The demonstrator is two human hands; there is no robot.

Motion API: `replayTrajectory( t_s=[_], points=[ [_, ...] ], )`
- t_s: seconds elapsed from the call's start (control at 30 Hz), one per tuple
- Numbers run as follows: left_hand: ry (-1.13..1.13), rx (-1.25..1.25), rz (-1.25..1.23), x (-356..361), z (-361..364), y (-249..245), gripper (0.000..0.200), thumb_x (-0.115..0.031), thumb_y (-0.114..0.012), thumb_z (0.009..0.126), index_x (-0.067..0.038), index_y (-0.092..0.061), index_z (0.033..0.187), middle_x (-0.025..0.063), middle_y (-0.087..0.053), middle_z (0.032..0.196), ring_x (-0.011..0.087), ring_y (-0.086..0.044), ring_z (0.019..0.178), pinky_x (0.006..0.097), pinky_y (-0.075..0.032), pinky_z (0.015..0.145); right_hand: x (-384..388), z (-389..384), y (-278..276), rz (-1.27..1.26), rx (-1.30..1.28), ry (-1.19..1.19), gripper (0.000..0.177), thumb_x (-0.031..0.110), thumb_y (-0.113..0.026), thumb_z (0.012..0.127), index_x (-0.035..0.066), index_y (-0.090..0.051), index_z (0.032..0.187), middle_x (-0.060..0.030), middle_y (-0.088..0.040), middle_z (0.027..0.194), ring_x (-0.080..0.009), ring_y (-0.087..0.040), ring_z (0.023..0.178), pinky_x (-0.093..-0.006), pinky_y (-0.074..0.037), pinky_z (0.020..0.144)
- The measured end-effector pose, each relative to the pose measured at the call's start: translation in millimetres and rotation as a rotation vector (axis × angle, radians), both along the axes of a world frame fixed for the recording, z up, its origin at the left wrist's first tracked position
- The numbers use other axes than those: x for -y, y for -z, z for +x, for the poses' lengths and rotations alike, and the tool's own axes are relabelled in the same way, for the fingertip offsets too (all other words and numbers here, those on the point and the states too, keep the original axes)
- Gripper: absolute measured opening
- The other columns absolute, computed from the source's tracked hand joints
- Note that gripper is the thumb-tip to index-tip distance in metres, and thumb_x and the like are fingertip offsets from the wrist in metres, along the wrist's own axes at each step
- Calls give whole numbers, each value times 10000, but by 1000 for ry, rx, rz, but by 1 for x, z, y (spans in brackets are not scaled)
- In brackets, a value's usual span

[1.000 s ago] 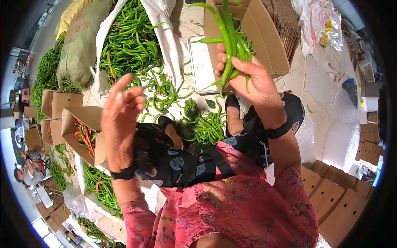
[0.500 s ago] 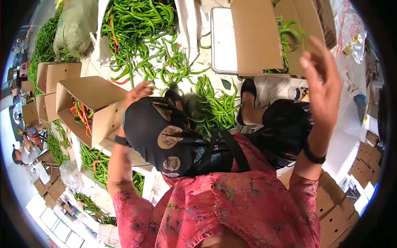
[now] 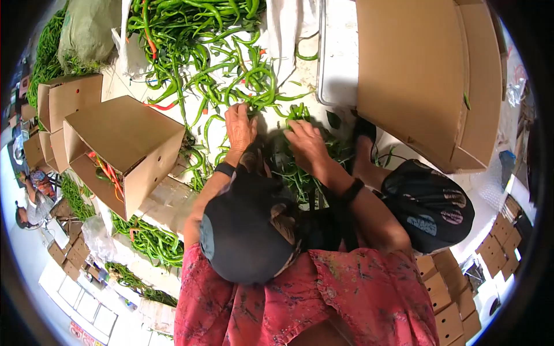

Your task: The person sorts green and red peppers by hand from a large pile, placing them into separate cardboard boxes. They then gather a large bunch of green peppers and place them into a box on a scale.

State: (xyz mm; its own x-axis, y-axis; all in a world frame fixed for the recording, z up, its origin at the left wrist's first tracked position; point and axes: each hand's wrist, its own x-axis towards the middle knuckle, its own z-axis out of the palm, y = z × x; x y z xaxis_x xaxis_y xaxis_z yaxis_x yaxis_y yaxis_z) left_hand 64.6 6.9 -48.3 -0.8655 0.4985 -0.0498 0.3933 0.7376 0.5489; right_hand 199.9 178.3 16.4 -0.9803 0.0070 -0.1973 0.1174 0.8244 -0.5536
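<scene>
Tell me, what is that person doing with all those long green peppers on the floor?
A person sits on the floor sorting through chili peppers. Both the left hand and the right hand are down in the pile of green chili peppers in front of them. A small cardboard box to the left has some red and green ones in it. A large cardboard box stands to the right.

Floor (image 3: 122, 87) strewn with green peppers (image 3: 231, 75), cardboard boxes (image 3: 427, 81)

Pink-red floral blouse (image 3: 346, 294); black trousers printed with pale leaves (image 3: 248, 230); black wristbands (image 3: 224, 169) behind left hand (image 3: 239, 124) and right hand (image 3: 306, 144); black slip-on shoe (image 3: 363, 130).
</scene>
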Motion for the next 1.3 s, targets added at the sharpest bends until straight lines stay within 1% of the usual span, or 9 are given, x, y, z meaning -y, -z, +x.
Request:
replayTrajectory(
  t_s=[0.3, 0.53, 0.63, 0.67, 0.77, 0.87, 1.13, 1.2, 1.3],
  points=[
    [-373, -67, 140, 26, -32, 13, 382, -101, -699, 770, 15, -535, 1095, 228, -529, 1034, 396, -504, 1017, 455, -431, 877, 4, -30, 35, 123, 696, -351, 144, 108, -619, 742, 72, -689, 862, -146, -639, 891, -313, -612, 928, -409, -415, 818],
    [-248, -6, -332, 32, -75, 28, 345, -52, -700, 720, -24, -567, 1036, 208, -522, 1048, 394, -516, 1015, 454, -433, 848, -13, -78, 44, 169, -124, 192, 156, 118, -643, 766, 71, -587, 904, -112, -571, 882, -326, -544, 924, -419, -442, 840],
    [-357, -73, 79, 50, -77, 43, 236, -48, -680, 735, -30, -557, 935, 169, -577, 902, 321, -566, 824, 399, -470, 725, -16, -86, 78, 232, 5, 210, 146, 39, -627, 722, 49, -587, 862, -124, -580, 941, -314, -521, 963, -419, -436, 829],
    [-553, 250, 363, 62, -76, 50, 133, -63, -637, 828, -29, -550, 922, 127, -598, 867, 216, -583, 753, 320, -480, 671, -19, -87, 90, 231, 9, 211, 146, 39, -627, 722, 49, -587, 862, -124, -580, 941, -314, -521, 963, -419, -436, 829],
    [-438, 569, 570, 48, -68, -14, 121, -79, -544, 937, -21, -584, 1036, 37, -623, 920, 121, -577, 754, 275, -478, 729, -17, -86, 106, 299, 56, 147, 188, 56, -641, 706, 48, -586, 885, -118, -579, 958, -306, -522, 933, -448, -428, 819],
    [124, 303, 397, 15, -41, -9, 253, 25, -610, 811, -43, -631, 1055, 140, -615, 1033, 306, -590, 1002, 338, -468, 880, -12, -92, 96, 264, 101, 43, 218, 69, -654, 693, 55, -581, 898, -112, -589, 939, -305, -517, 937, -436, -423, 821],
    [187, 101, 2, -19, -33, -14, 361, -28, -641, 751, -37, -574, 1106, 148, -563, 1023, 337, -548, 960, 393, -487, 784, -7, -85, 85, -374, 187, 245, 273, 170, -638, 755, 29, -511, 952, -198, -592, 827, -438, -581, 783, -511, -464, 653],
    [-114, -77, 264, 4, -46, -13, 311, -48, -624, 790, -23, -560, 1093, 109, -559, 875, 282, -567, 834, 376, -480, 726, -18, -91, 57, -240, 126, 276, 245, 169, -630, 774, 28, -512, 936, -202, -597, 822, -439, -580, 781, -502, -461, 649],
    [-728, 517, 918, 45, -80, -51, 208, -60, -595, 874, -17, -569, 1076, 47, -541, 759, 169, -518, 658, 318, -475, 659, -27, -85, 52, -111, 97, 265, 186, 161, -607, 815, 31, -519, 914, -200, -610, 832, -430, -590, 783, -480, -461, 646]
  ],
)
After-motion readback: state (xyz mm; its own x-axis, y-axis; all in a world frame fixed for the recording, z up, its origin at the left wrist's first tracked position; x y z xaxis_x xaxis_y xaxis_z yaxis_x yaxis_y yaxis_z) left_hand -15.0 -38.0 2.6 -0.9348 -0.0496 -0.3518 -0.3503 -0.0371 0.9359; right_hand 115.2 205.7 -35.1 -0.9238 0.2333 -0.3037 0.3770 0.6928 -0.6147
